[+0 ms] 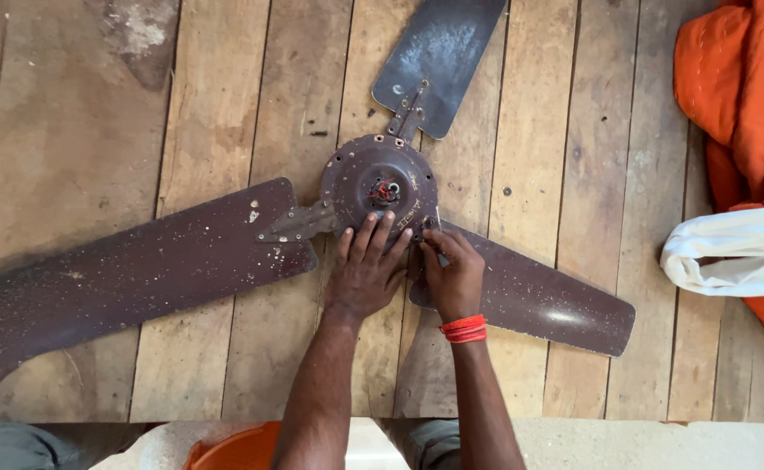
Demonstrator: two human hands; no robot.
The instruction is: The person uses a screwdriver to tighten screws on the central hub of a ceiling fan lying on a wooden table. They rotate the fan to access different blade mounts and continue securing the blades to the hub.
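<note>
Looking straight down on a brown three-bladed ceiling fan lying flat on a surface of wide wooden planks. Round motor hub at the middle, dusty, with a small red and metal fitting at its centre. Long left blade speckled with pale spots, reaching to the left edge of the view; upper blade darker and greyer, running off the top; right blade stretching down toward the right. Left hand laid flat, palm down, on the lower rim of the hub, fingers spread and extended, gripping nothing, just pressing on the metal. Right hand just beside it, touching the spot where the right blade's bracket meets the hub, fingers curled inward at that joint; cannot tell whether something small is pinched there, since the fingertips hide it. Red thread band wound round the right wrist. Both forearms coming up from the bottom edge of the view, close together. Orange cloth bunched at the right edge, with a white cloth lying across it, both well apart from the hands. Rim of an orange tub at the bottom edge, near the left forearm, over a pale ledge.
</note>
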